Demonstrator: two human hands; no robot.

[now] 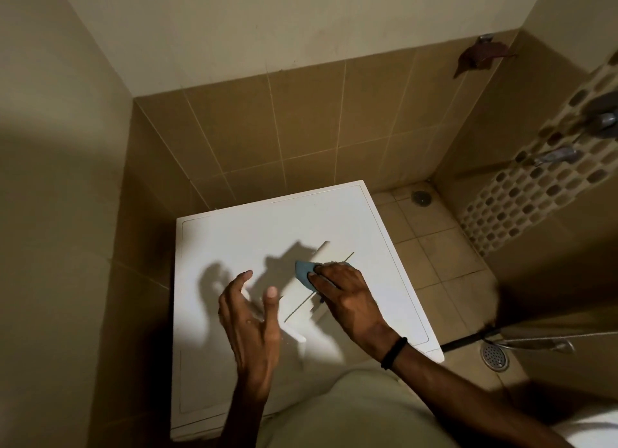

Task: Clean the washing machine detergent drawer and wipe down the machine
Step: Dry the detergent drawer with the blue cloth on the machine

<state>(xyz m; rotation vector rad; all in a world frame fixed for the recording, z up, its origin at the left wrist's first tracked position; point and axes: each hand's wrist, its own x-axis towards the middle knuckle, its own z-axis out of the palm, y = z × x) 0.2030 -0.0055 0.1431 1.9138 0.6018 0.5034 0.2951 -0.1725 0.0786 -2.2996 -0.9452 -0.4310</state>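
Fingers of the right hand (322, 277) are bent down over a blue cloth (303, 271) and hold it bunched against the washing machine top (234, 240). A corner of the cloth shows beyond the fingertips, near the middle of that top. The right hand (347, 297) lies low over the top's right half, and a black wristband (394, 352) sits on its wrist above the near right edge. Fingers of the left hand (246, 277) are spread and loosely curved, with the thumb apart from them, and grip nothing. The left hand (250, 314) hovers over the near middle of the top and casts a shadow towards its left side. Whether it touches the surface cannot be told. Thin dark lines and a pale strip cross the top between the two hands, and what they belong to is unclear. The detergent drawer is not visible, as the front of the machine lies below the near edge and out of sight. Judged from this, the step in hand is wiping down the top panel. The next move probably calls for drawing the cloth under steady pressure towards the top's unwiped left half and its edges, with the free hand lifted clear. A floor drain (495, 357) lies beyond the top's right near corner, and tiled walls (301, 130) close in behind its far edge.
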